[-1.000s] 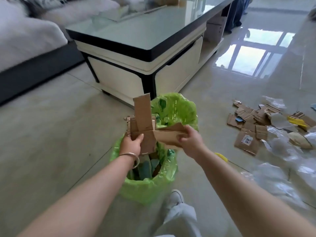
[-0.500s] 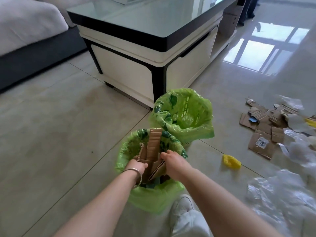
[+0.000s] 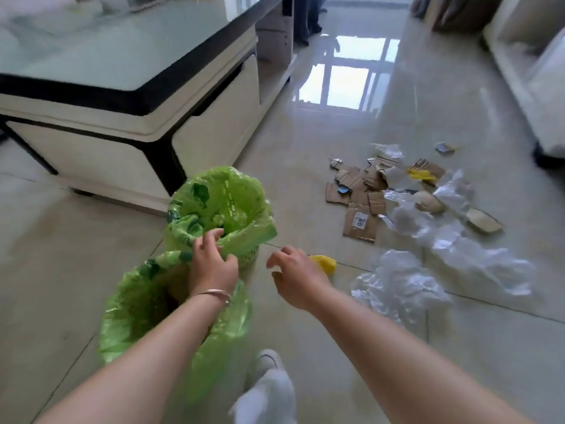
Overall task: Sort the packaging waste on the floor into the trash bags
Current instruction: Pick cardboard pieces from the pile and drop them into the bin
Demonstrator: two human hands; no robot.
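Two bins lined with translucent green plastic trash bags stand on the pale tiled floor (image 3: 397,123) by a cream, black-edged coffee table with a glass top (image 3: 128,96): near bag (image 3: 137,310), far bag (image 3: 235,206), touching one another. Left hand (image 3: 212,264), thin metal bangle (image 3: 215,293) at the wrist, over the gap between the bags; fingers spread and loose, tips at the far bag's rim, nothing grasped. Right hand (image 3: 295,278), empty, fingers slack and parted, beside a small yellow foam net (image 3: 325,263) on the floor. Torn brown cardboard pieces (image 3: 359,203) scattered further right; crumpled clear plastic film (image 3: 403,286) spread near them. White shoe (image 3: 269,361) at lower centre.
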